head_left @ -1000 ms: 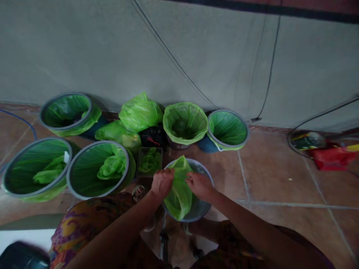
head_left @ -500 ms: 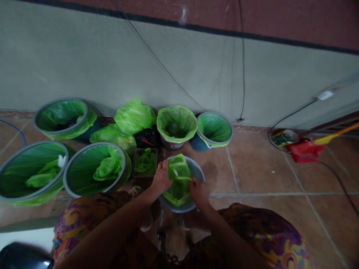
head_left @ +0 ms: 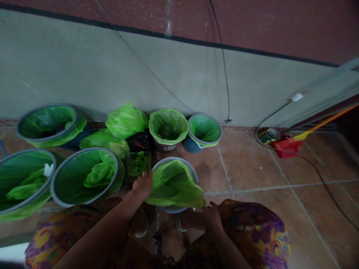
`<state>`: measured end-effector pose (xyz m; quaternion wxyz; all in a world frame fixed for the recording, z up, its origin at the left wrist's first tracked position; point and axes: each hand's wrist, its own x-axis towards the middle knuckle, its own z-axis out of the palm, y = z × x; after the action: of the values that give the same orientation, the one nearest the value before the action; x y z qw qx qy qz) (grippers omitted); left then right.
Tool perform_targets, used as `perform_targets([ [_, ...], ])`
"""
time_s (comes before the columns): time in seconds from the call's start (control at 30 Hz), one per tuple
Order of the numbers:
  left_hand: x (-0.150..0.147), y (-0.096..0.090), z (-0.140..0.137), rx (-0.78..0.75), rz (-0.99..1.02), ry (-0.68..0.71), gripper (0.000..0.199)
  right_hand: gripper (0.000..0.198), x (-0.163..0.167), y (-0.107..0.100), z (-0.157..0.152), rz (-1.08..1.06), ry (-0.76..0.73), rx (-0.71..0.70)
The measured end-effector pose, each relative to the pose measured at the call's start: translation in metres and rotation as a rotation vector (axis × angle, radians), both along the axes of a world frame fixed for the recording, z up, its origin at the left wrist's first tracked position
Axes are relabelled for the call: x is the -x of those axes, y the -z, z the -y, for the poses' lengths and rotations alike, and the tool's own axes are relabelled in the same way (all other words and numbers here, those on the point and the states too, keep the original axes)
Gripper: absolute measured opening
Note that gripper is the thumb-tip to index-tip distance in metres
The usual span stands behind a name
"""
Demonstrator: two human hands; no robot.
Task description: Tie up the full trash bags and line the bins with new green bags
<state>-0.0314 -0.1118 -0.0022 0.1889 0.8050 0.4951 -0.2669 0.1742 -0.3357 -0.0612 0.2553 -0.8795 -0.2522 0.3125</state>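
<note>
Green bag (head_left: 174, 185), spread over the bucket (head_left: 193, 169). Left hand (head_left: 142, 186): fingers closed on the bag's left edge. Right hand (head_left: 213, 217): fingers loosely curled beside its right corner, hold unclear. Film probably light, limp, slippery, tearable; best gripped by the rim.

A dim light falls over the room. The wall (head_left: 70, 67) is grey below and dark red above, with a black stripe (head_left: 252, 51) between. One thin cable (head_left: 225, 63) hangs down it; another slants across. A low reddish skirting (head_left: 241, 128) meets the floor (head_left: 260, 216), laid in brown tiles with pale joints.
</note>
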Motion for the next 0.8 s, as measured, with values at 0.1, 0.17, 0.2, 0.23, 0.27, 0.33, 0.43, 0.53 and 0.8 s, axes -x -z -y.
perform_targets([
  [0.1,0.01,-0.006,0.002,0.083,-0.016,0.053,0.072,0.054,-0.002,-0.025,-0.028,0.24,-0.015,-0.069],
  [0.17,0.013,-0.011,-0.004,0.115,0.005,0.065,0.075,0.052,-0.001,-0.04,-0.063,0.361,-0.184,-0.142],
  [0.2,0.013,-0.014,-0.008,0.12,0.03,0.06,0.077,0.052,0.001,-0.045,-0.084,0.381,-0.276,-0.145],
  [0.23,0.011,-0.015,-0.012,0.123,0.062,0.045,0.078,0.054,0.003,-0.048,-0.106,0.402,-0.356,-0.118],
  [0.27,0.01,-0.016,-0.016,0.126,0.104,0.026,0.079,0.056,0.005,-0.048,-0.127,0.425,-0.409,-0.071],
  [0.33,0.005,-0.013,-0.022,0.116,0.184,-0.028,0.075,0.058,0.011,-0.043,-0.164,0.434,-0.483,0.058],
  [0.43,-0.002,-0.001,-0.024,0.074,0.194,-0.12,0.067,0.045,0.017,-0.029,-0.196,0.375,-0.558,0.217],
  [0.53,-0.004,0.012,-0.02,0.059,0.129,-0.15,0.049,0.03,0.013,-0.017,-0.202,0.339,-0.582,0.235],
  [0.8,0.001,0.007,-0.024,-0.126,0.102,-0.157,0.037,0.03,-0.034,-0.003,-0.183,0.325,-0.345,-0.03],
])
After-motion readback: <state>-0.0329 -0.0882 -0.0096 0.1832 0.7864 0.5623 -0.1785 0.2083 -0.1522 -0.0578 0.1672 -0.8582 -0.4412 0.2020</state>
